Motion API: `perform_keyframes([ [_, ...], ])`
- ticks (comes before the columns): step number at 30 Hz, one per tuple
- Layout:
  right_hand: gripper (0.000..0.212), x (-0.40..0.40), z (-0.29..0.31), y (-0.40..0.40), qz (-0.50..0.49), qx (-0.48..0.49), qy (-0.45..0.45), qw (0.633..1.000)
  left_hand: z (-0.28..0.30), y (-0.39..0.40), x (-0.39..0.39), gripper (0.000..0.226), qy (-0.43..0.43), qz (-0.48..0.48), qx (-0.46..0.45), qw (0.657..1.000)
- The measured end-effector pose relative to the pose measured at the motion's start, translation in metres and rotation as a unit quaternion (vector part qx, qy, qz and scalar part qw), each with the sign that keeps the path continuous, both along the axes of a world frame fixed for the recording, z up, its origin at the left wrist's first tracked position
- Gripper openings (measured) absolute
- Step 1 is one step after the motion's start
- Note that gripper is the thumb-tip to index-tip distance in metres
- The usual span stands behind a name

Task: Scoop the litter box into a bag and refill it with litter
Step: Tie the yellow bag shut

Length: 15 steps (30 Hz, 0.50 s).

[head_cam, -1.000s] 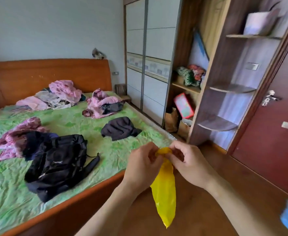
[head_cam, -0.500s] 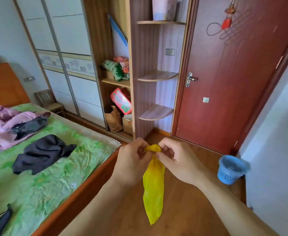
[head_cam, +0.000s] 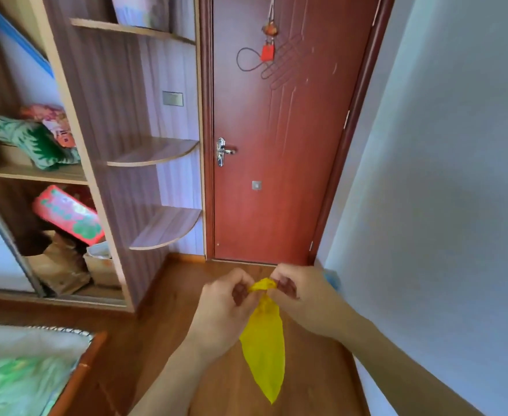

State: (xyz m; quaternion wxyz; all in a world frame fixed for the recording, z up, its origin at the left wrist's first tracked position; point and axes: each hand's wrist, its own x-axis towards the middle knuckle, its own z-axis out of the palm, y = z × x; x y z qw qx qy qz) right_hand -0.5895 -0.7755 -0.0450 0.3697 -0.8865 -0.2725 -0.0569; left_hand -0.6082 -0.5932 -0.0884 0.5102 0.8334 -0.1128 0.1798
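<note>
Low in the middle of the frame, the left hand (head_cam: 227, 304) and the right hand (head_cam: 299, 291) meet at the top of a yellow plastic bag (head_cam: 264, 343), each with fingers curled and pinching the bunched mouth, which has not yet come apart; the rest of the bag hangs limp and flat to a point below them. That grip looks the same as a second ago, so the work of teasing the bag open seems barely advanced. What has changed is the surroundings: the view has swung away from the bed (head_cam: 21, 376), now only a corner at lower left, and faces the closed red door (head_cam: 276, 145) at centre, with the wooden shelves (head_cam: 156, 151) to its left and a plain wall on the right. A sliver of the blue basket (head_cam: 332, 279) shows just behind the right hand. No litter box or litter is in sight, so scooping probably waits on opening the bag and reaching the box.
</note>
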Motion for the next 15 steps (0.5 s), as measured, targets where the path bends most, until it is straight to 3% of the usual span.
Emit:
perform_keyframes([
  [15,0.009,0.214,-0.076,-0.081,-0.128,0.105,0.081,0.983,-0.042,-0.084,0.245,0.031,0.090,-0.143,0.000,0.986],
])
